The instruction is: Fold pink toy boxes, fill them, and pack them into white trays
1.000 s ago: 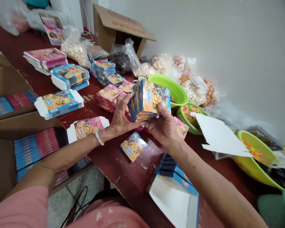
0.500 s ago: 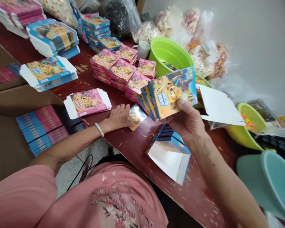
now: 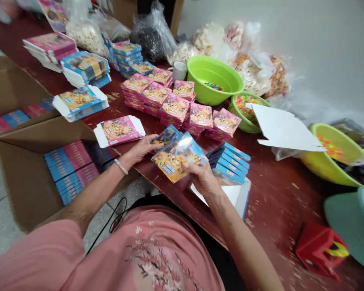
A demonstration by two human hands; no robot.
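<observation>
My right hand [image 3: 202, 176] grips flat blue picture boxes [image 3: 177, 159], thumb on top of the front one. How many lie behind it is hidden. My left hand [image 3: 144, 148] has its fingers closed on the edge of another blue box [image 3: 166, 136], whose near part is covered by the boxes in my right hand. Just right of my hands, a row of blue boxes [image 3: 233, 161] fills an open display carton with a white inner flap [image 3: 232, 194]. Flat pink cartons [image 3: 119, 130] lie by my left wrist.
Stacked pink boxes [image 3: 156, 93] stand behind my hands. A green basin [image 3: 197, 91], a green bowl [image 3: 251, 125], a yellow basin [image 3: 318, 165] and a red tape dispenser [image 3: 320, 248] are on the table. White card [image 3: 286, 125] overlaps the bowls. A cardboard carton [image 3: 21, 182] holds packed boxes.
My right hand has come down and left with its boxes, close to my left hand. The box under my left hand is now tilted up against them. The view has shifted.
</observation>
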